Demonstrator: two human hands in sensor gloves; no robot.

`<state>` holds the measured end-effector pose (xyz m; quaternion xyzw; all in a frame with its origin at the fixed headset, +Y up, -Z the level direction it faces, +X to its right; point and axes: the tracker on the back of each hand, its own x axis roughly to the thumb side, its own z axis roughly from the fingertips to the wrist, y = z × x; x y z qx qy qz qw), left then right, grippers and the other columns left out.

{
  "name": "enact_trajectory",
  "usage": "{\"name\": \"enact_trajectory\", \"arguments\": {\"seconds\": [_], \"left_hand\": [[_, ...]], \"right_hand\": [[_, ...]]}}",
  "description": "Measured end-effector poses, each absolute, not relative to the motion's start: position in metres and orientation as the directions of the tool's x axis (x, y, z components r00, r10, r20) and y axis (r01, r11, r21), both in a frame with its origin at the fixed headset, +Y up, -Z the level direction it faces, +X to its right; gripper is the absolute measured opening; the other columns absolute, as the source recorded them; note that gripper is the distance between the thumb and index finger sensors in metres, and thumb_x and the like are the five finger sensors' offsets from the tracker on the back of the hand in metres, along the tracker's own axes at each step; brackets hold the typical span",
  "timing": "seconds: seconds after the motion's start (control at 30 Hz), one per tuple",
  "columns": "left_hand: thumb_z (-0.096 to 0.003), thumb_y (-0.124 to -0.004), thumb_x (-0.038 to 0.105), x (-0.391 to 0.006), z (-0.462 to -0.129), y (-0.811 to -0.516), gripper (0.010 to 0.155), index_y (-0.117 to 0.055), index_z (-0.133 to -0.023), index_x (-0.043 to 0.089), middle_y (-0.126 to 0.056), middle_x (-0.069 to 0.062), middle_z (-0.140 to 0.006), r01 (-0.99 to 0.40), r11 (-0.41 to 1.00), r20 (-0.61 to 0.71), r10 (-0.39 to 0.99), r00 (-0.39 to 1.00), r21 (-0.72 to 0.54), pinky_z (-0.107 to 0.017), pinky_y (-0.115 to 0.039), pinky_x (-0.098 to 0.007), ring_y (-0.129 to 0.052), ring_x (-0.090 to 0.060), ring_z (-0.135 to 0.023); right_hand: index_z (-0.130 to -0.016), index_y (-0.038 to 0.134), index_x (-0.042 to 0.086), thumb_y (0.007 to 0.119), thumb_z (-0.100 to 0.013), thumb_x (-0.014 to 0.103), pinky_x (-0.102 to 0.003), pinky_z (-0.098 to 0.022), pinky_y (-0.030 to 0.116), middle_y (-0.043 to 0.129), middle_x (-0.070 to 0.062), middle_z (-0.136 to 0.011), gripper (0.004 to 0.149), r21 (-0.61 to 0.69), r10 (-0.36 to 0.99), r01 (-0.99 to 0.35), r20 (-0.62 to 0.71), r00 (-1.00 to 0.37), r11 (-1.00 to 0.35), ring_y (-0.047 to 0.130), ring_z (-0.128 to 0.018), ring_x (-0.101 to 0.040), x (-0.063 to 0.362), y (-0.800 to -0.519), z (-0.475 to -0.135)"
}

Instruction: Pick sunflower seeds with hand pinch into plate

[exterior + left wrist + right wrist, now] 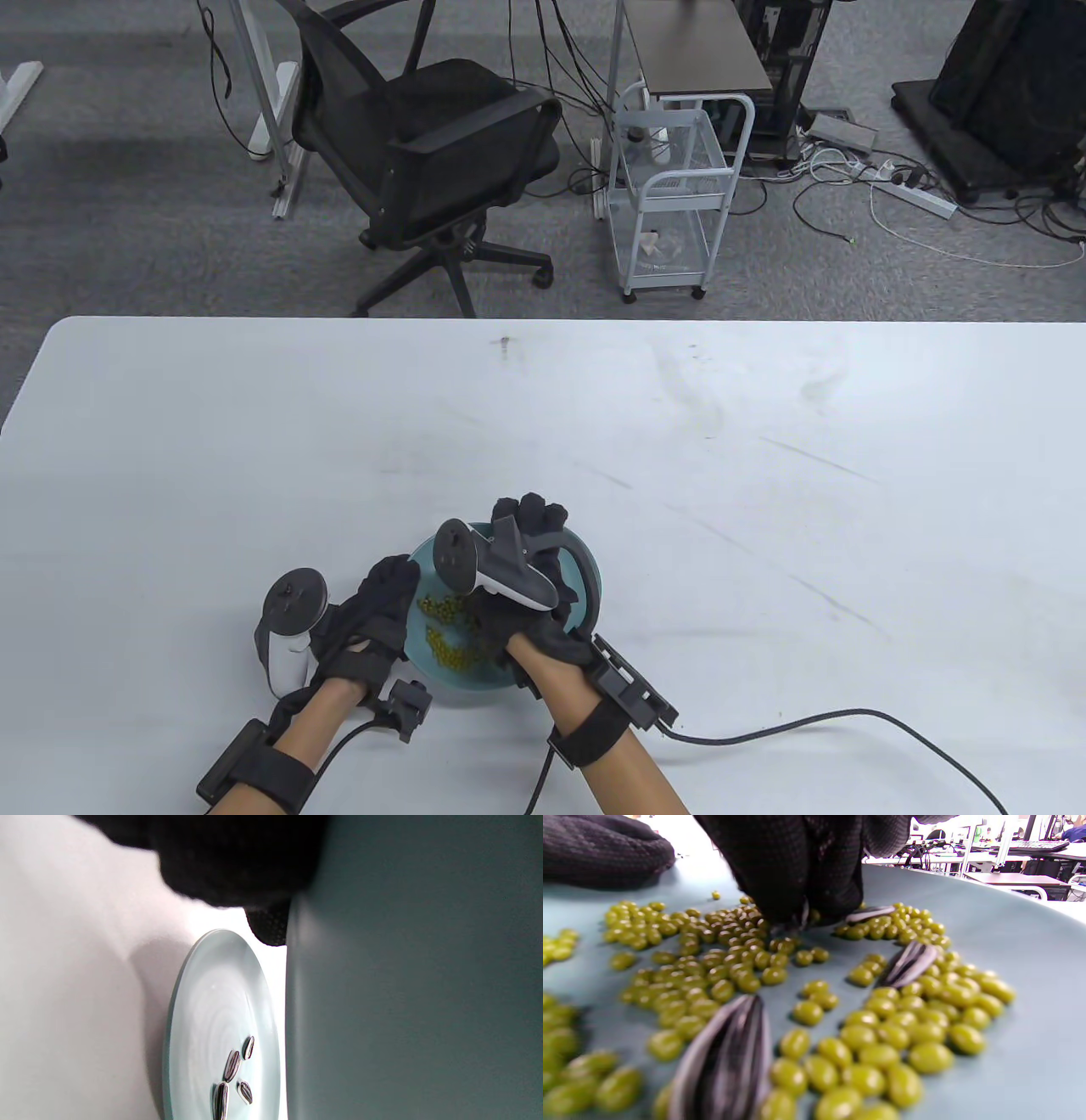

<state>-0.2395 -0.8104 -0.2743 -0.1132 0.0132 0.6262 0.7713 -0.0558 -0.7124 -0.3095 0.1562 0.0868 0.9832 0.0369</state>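
Our right hand (526,552) reaches down into the teal bowl (590,573), its fingertips (797,899) curled together and pinched on a striped sunflower seed (793,923) among the green beans (882,1035). Our left hand (373,620) grips the bowl's near-left rim, fingers curled over its edge. More sunflower seeds lie loose among the beans, one large and blurred close to the right wrist camera (725,1060), another further in (910,963). In the left wrist view a pale plate (212,1005) sits just beside the bowl's outer wall (403,984), with four striped seeds (232,1065) already on it; in the table view our hands and the bowl hide that plate. The white bench (764,475) shows scuffs and smudges, and a black cable (806,730) trails from our right wrist. Beyond the bench stand a black office chair (441,153), a white wire trolley (670,195) and tangled cables on grey carpet (127,238).
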Motion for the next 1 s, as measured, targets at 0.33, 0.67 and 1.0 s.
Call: {"name": "enact_trajectory", "arguments": {"seconds": [0.33, 0.67, 1.0], "left_hand": [[-0.0623, -0.061, 0.045, -0.247, -0.276, -0.81, 0.045, -0.058, -0.095, 0.014, -0.092, 0.003, -0.076, -0.975, 0.183, -0.176, 0.963, 0.204, -0.126, -0.021, -0.082, -0.033, -0.096, -0.014, -0.019], [-0.0623, -0.061, 0.045, -0.264, -0.281, -0.812, 0.045, -0.058, -0.095, 0.014, -0.092, 0.003, -0.076, -0.978, 0.201, -0.207, 0.956, 0.21, -0.06, -0.022, -0.082, -0.033, -0.097, -0.014, -0.019], [-0.063, -0.059, 0.046, -0.293, -0.284, -0.806, 0.045, -0.056, -0.096, 0.016, -0.091, 0.005, -0.078, -0.982, 0.175, -0.202, 0.967, 0.158, 0.069, -0.023, -0.083, -0.031, -0.097, -0.012, -0.021]], "right_hand": [[-0.074, 0.092, -0.003, 0.093, -0.053, 0.022, -0.079, -0.066, 0.029, 0.049, -0.034, -0.113, 0.033, 0.149, 0.159, -0.12, 0.292, -0.943, -0.982, 0.037, -0.1, -0.066, -0.05, -0.7, -0.307], [-0.074, 0.092, -0.004, 0.093, -0.053, 0.022, -0.079, -0.066, 0.029, 0.049, -0.034, -0.112, 0.034, 0.117, 0.293, -0.274, 0.206, -0.934, -0.955, 0.037, -0.1, -0.066, -0.014, -0.682, -0.315], [-0.074, 0.091, -0.004, 0.093, -0.053, 0.022, -0.079, -0.066, 0.029, 0.049, -0.035, -0.112, 0.034, 0.142, 0.357, -0.344, 0.087, -0.93, -0.928, 0.037, -0.099, -0.067, 0.023, -0.696, -0.331]]}}
